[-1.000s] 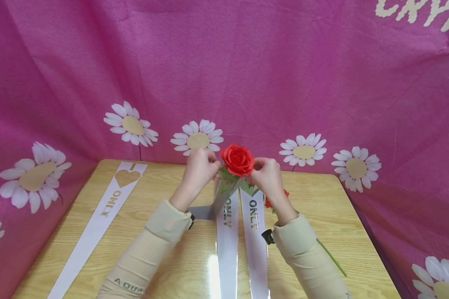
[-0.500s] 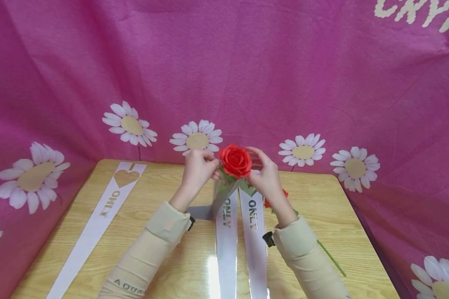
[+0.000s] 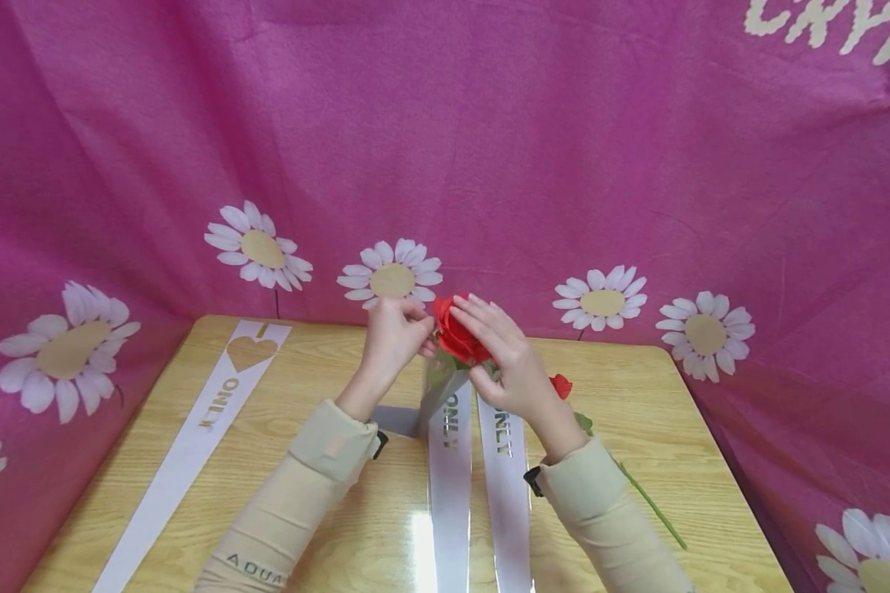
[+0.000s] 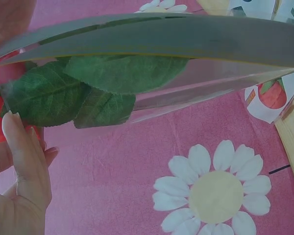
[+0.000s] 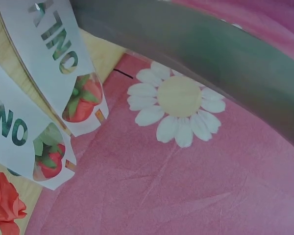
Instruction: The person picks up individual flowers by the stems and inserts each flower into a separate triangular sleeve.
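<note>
A red artificial rose [image 3: 456,333] stands head-up at the top of a clear-and-grey flower sleeve [image 4: 161,39]. Its green leaves [image 4: 44,93] show through the sleeve's clear side. My left hand [image 3: 393,333] pinches the sleeve's edge to the left of the bloom; in the left wrist view that hand's fingertips [image 4: 13,127] are at the rim. My right hand [image 3: 508,362] lies against the bloom's right side with fingers extended, covering part of the petals. In the right wrist view, the sleeve's grey strip crosses the upper part and the right hand is out of sight.
Two white "ONLY" sleeves, one left [image 5: 54,54] and one right [image 5: 19,132], lie on the wooden table [image 3: 608,511] with roses inside. Another printed sleeve [image 3: 193,445] lies at the left. A loose rose [image 3: 559,385] with a green stem lies right. Pink cloth [image 3: 445,148] hangs behind.
My right hand let go of its pinch beside the rose, spread its fingers and moved left onto the bloom, which now tilts left. The left hand stays in place.
</note>
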A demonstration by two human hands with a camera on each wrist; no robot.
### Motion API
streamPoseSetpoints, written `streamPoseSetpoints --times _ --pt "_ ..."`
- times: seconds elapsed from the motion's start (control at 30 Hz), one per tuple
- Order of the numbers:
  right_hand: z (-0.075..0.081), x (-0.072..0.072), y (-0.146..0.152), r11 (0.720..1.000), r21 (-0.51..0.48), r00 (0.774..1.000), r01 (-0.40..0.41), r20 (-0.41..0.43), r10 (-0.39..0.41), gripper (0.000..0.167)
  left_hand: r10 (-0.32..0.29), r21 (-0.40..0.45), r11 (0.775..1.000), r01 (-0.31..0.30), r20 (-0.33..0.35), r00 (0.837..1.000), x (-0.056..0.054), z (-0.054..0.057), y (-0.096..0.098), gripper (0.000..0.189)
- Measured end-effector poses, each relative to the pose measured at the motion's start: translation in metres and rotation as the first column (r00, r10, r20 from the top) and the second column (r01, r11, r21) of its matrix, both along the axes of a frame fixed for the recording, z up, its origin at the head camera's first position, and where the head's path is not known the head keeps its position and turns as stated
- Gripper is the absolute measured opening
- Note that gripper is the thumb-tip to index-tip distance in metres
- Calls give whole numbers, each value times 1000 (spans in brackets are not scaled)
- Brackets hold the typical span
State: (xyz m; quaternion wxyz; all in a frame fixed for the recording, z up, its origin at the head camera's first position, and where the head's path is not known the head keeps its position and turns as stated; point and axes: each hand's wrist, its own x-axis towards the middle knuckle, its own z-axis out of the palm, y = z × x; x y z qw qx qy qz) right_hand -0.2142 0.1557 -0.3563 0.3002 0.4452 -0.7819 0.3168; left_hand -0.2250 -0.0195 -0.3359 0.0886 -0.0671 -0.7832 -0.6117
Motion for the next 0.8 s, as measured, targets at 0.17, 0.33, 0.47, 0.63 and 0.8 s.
streamPoseSetpoints --times 0.17,0.33,0.47,0.63,0.8 --pt "-5 3 -2 1000 25 1000 12 -27 -12 53 4 -8 1000 -4 -3 1000 1 0 1 11" --pt "-11 4 -4 999 12 998 39 -46 -39 60 0 -15 1000 0 -13 1000 2 1 2 11" --pt "-16 5 -6 998 -10 997 57 -44 -57 63 -12 -7 1000 12 -19 1000 4 4 3 12" --pt "-21 6 -6 997 -16 996 74 -40 -74 63 -33 10 999 33 -39 999 6 6 4 12" --pt "-26 7 -6 997 -20 996 81 -41 -82 62 -48 36 998 50 -41 998 8 7 5 11"
